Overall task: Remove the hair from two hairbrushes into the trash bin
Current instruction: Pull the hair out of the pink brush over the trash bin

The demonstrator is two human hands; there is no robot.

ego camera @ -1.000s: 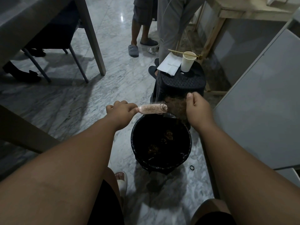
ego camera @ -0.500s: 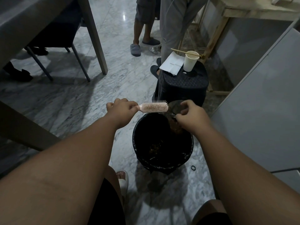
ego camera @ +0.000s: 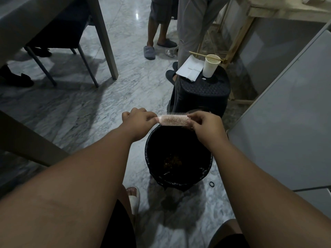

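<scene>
Holding the pink hairbrush (ego camera: 174,120) level, directly above the far rim of the black-lined trash bin (ego camera: 207,169), probably so anything plucked loose drops straight in. Gripping the handle end in the left hand (ego camera: 138,120), fingers curled shut around it, bristles turned up and toward the camera. Pinching at the brush's outer tip with the right hand (ego camera: 204,127), thumb and forefinger closed together there; whether holding strands or only the brush tip, cannot tell. Looking nearly clean along the bristle rows, pale pink pad showing through, no obvious mat of hair left on the visible side. Showing a brownish clump of hair (ego camera: 172,161) at the bottom of the bin, dim in the dark liner. Standing over the bin on a marble floor (ego camera: 107,111), a small black hair tie (ego camera: 211,184) lying beside the bin's base. Sitting just behind the bin, a dark stool (ego camera: 202,93) carrying a paper cup (ego camera: 211,66) and folded paper. Seeing no second hairbrush anywhere, so likely waiting out of view.
</scene>
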